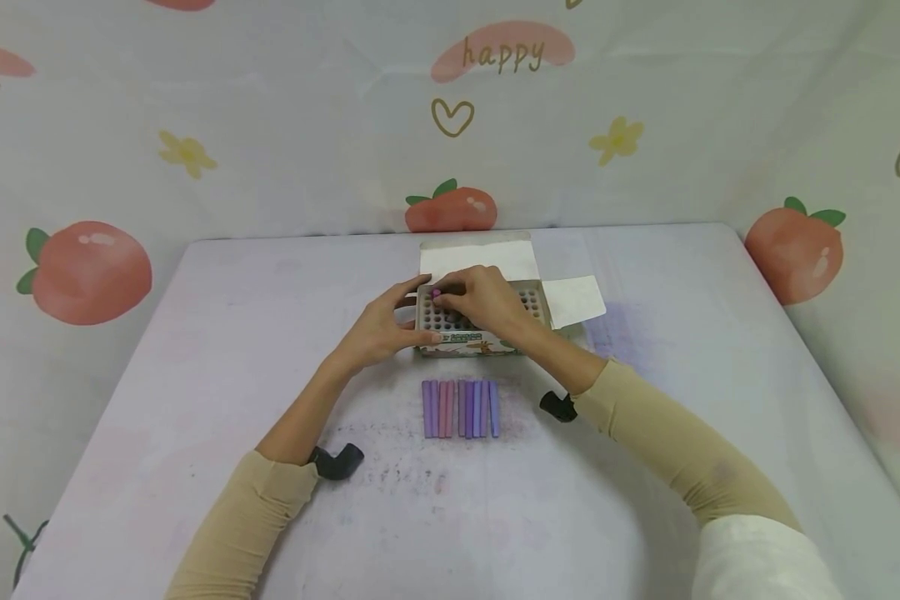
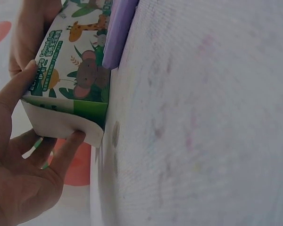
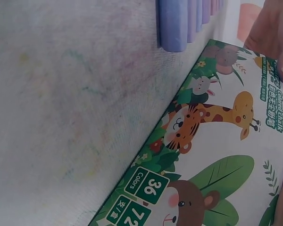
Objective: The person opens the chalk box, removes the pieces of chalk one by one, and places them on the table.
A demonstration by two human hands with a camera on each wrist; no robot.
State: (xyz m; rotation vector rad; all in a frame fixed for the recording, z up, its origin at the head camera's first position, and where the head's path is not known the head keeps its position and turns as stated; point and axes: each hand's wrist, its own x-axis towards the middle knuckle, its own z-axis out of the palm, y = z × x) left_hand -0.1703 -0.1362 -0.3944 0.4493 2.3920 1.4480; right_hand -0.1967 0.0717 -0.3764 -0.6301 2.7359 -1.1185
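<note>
A chalk box (image 1: 471,344) with animal pictures stands with its lid open, showing a tray of round holes. My left hand (image 1: 378,329) grips the box's left end. In the left wrist view its thumb lies at the top front edge and other fingers touch the white end flap (image 2: 61,123). My right hand (image 1: 487,298) reaches over the tray and pinches a magenta chalk stick (image 1: 437,292) at the back left holes. The stick's lower part is hidden. In front of the box lies a row of purple and pink chalk sticks (image 1: 469,409).
The raised lid (image 1: 483,255) stands behind the tray, and a white side flap (image 1: 574,301) sticks out to the right. Chalk smudges mark the white tablecloth (image 1: 390,517). A patterned curtain (image 1: 307,125) hangs behind the table.
</note>
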